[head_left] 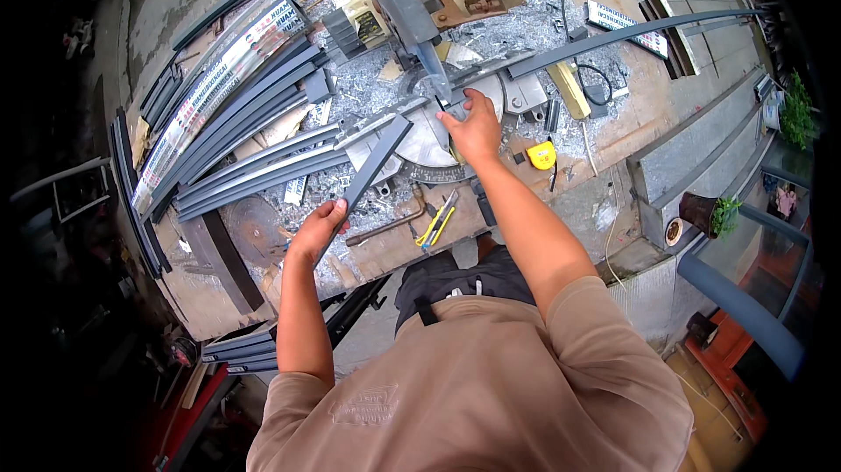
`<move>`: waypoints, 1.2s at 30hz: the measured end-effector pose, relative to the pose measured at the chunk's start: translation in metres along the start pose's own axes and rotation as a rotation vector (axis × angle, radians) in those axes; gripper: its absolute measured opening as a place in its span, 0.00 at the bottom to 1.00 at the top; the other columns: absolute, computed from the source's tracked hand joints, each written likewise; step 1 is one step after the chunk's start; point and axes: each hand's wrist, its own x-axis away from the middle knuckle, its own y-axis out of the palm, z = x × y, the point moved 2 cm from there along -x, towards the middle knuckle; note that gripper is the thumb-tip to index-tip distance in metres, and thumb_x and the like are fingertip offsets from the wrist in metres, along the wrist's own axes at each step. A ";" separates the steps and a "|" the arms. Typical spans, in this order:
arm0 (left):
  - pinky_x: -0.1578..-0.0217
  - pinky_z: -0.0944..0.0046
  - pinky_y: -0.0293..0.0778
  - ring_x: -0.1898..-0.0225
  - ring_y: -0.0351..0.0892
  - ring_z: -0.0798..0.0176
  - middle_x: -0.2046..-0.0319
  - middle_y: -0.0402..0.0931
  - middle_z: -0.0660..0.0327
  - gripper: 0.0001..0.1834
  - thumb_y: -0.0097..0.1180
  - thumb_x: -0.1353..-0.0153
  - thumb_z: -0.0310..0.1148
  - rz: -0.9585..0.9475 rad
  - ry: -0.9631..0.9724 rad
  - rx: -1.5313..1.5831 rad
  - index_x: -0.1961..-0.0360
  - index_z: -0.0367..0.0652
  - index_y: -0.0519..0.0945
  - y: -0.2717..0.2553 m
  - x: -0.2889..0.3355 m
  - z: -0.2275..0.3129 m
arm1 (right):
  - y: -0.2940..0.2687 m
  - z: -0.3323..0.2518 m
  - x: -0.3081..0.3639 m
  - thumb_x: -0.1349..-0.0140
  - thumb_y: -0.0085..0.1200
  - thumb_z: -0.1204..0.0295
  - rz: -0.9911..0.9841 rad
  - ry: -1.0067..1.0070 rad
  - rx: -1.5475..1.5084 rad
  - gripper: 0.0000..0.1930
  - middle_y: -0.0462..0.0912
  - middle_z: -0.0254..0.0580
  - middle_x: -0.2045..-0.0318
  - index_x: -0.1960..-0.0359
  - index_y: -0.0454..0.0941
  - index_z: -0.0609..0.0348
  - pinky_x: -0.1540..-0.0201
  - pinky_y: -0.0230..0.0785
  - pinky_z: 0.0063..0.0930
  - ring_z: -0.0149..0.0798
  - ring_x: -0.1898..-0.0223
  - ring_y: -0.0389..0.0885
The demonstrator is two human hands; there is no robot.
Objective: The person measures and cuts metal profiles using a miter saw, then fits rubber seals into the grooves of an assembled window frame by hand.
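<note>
My left hand (326, 228) is closed around a long grey metal profile (375, 161), tilted with its far end over the saw's base. My right hand (476, 132) reaches to the middle of a miter saw (399, 3), beside the blade (433, 69). Its thumb and index finger are apart; the thumb tip is close to a small dark piece (441, 105) by the fence. Whether it touches that piece is unclear. The other fingers are partly hidden. Under both hands lies the saw's round metal base (427, 143).
Stacked grey profiles (254, 99) fill the bench's left. Metal shavings surround the saw. A yellow tape measure (541, 156) lies right of my forearm, a yellow utility knife (438, 220) near the front edge. Another long profile (613, 39) extends right from the fence. A cable (611, 235) hangs over the edge.
</note>
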 end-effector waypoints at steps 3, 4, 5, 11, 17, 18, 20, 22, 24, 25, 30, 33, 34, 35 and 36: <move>0.53 0.64 0.71 0.63 0.75 0.67 0.66 0.81 0.62 0.31 0.53 0.23 0.61 -0.050 -0.011 0.056 0.53 0.38 0.82 0.024 0.019 -0.013 | 0.004 -0.015 -0.003 0.44 0.76 0.56 0.036 0.066 0.012 0.31 0.83 0.44 0.51 0.41 0.80 0.54 0.49 0.78 0.45 0.52 0.52 0.86; 0.52 0.64 0.71 0.63 0.75 0.67 0.66 0.81 0.62 0.31 0.53 0.23 0.61 -0.067 -0.010 0.022 0.53 0.38 0.82 0.029 0.022 -0.023 | 0.008 -0.011 -0.004 0.42 0.73 0.56 0.043 0.055 -0.006 0.27 0.83 0.45 0.52 0.44 0.82 0.54 0.50 0.78 0.46 0.53 0.52 0.85; 0.52 0.63 0.71 0.63 0.75 0.66 0.66 0.81 0.63 0.30 0.52 0.23 0.60 -0.088 -0.008 -0.010 0.53 0.38 0.82 0.035 0.027 -0.028 | 0.011 -0.006 -0.005 0.41 0.73 0.56 0.061 0.032 -0.017 0.26 0.83 0.45 0.52 0.45 0.82 0.55 0.50 0.78 0.46 0.53 0.53 0.86; 0.52 0.65 0.73 0.61 0.78 0.68 0.65 0.82 0.64 0.26 0.50 0.21 0.57 -0.183 -0.038 0.132 0.54 0.41 0.81 0.071 0.043 -0.055 | -0.005 0.030 0.006 0.37 0.70 0.61 0.070 0.078 -0.262 0.23 0.83 0.46 0.54 0.44 0.83 0.61 0.51 0.78 0.40 0.48 0.58 0.85; 0.53 0.67 0.74 0.61 0.78 0.69 0.64 0.82 0.64 0.28 0.51 0.22 0.58 -0.320 -0.100 0.189 0.50 0.40 0.82 0.107 0.034 -0.059 | -0.057 0.128 0.061 0.31 0.66 0.61 -0.007 0.317 -0.569 0.25 0.87 0.48 0.52 0.40 0.80 0.68 0.60 0.78 0.32 0.32 0.61 0.86; 0.54 0.66 0.74 0.62 0.78 0.68 0.65 0.82 0.64 0.26 0.51 0.21 0.57 -0.326 -0.097 0.174 0.52 0.41 0.81 0.113 0.032 -0.058 | -0.079 0.139 0.076 0.30 0.66 0.61 -0.024 0.378 -0.603 0.25 0.87 0.46 0.53 0.40 0.79 0.67 0.62 0.78 0.31 0.32 0.63 0.85; 0.56 0.67 0.75 0.64 0.78 0.69 0.66 0.82 0.64 0.25 0.50 0.20 0.56 -0.326 -0.099 0.107 0.54 0.42 0.81 0.123 0.033 -0.050 | -0.119 0.171 0.104 0.29 0.65 0.60 -0.047 0.487 -0.612 0.25 0.87 0.43 0.55 0.40 0.79 0.66 0.65 0.78 0.28 0.30 0.67 0.84; 0.57 0.68 0.74 0.66 0.78 0.70 0.68 0.82 0.65 0.25 0.50 0.20 0.56 -0.312 -0.081 0.069 0.53 0.43 0.81 0.133 0.037 -0.044 | -0.153 0.212 0.131 0.29 0.64 0.60 -0.066 0.581 -0.573 0.24 0.87 0.40 0.56 0.40 0.79 0.65 0.68 0.77 0.25 0.29 0.69 0.83; 0.58 0.69 0.75 0.66 0.78 0.70 0.66 0.83 0.64 0.26 0.51 0.21 0.56 -0.255 -0.084 0.014 0.47 0.41 0.82 0.144 0.050 -0.039 | -0.174 0.264 0.163 0.29 0.64 0.59 -0.074 0.729 -0.559 0.23 0.86 0.40 0.58 0.41 0.80 0.64 0.68 0.77 0.26 0.30 0.70 0.83; 0.57 0.68 0.75 0.65 0.78 0.69 0.66 0.83 0.63 0.29 0.52 0.22 0.57 -0.216 -0.095 0.022 0.45 0.39 0.81 0.151 0.058 -0.039 | -0.181 0.294 0.177 0.29 0.64 0.59 -0.083 0.797 -0.555 0.23 0.86 0.39 0.59 0.42 0.80 0.63 0.69 0.77 0.27 0.30 0.71 0.83; 0.58 0.66 0.77 0.65 0.80 0.66 0.63 0.84 0.59 0.31 0.54 0.23 0.58 -0.113 -0.198 0.015 0.39 0.38 0.80 0.191 0.097 -0.066 | -0.201 0.449 0.267 0.29 0.62 0.56 -0.222 0.990 -0.455 0.17 0.82 0.34 0.66 0.52 0.82 0.58 0.70 0.76 0.26 0.29 0.72 0.80; 0.59 0.63 0.79 0.64 0.81 0.62 0.63 0.83 0.59 0.28 0.55 0.23 0.56 -0.107 -0.241 0.026 0.43 0.39 0.81 0.218 0.111 -0.094 | -0.218 0.501 0.307 0.30 0.63 0.57 -0.240 1.038 -0.506 0.16 0.82 0.33 0.68 0.53 0.83 0.57 0.70 0.77 0.27 0.30 0.72 0.81; 0.59 0.62 0.80 0.64 0.82 0.62 0.64 0.83 0.59 0.27 0.55 0.23 0.56 -0.107 -0.238 0.034 0.45 0.40 0.81 0.232 0.120 -0.095 | -0.226 0.514 0.321 0.30 0.63 0.58 -0.235 1.057 -0.543 0.15 0.82 0.33 0.68 0.53 0.83 0.56 0.70 0.77 0.27 0.30 0.72 0.81; 0.60 0.61 0.80 0.64 0.82 0.62 0.64 0.83 0.60 0.26 0.54 0.22 0.56 -0.105 -0.236 0.044 0.47 0.41 0.81 0.245 0.128 -0.095 | -0.234 0.526 0.336 0.30 0.63 0.58 -0.202 1.071 -0.594 0.15 0.82 0.33 0.68 0.53 0.83 0.56 0.70 0.77 0.28 0.30 0.72 0.81; 0.61 0.59 0.81 0.65 0.82 0.61 0.65 0.81 0.60 0.22 0.54 0.22 0.55 -0.093 -0.228 0.049 0.52 0.45 0.79 0.256 0.131 -0.099 | -0.242 0.538 0.350 0.31 0.63 0.59 -0.170 1.083 -0.645 0.15 0.82 0.33 0.68 0.52 0.83 0.55 0.70 0.78 0.29 0.30 0.72 0.81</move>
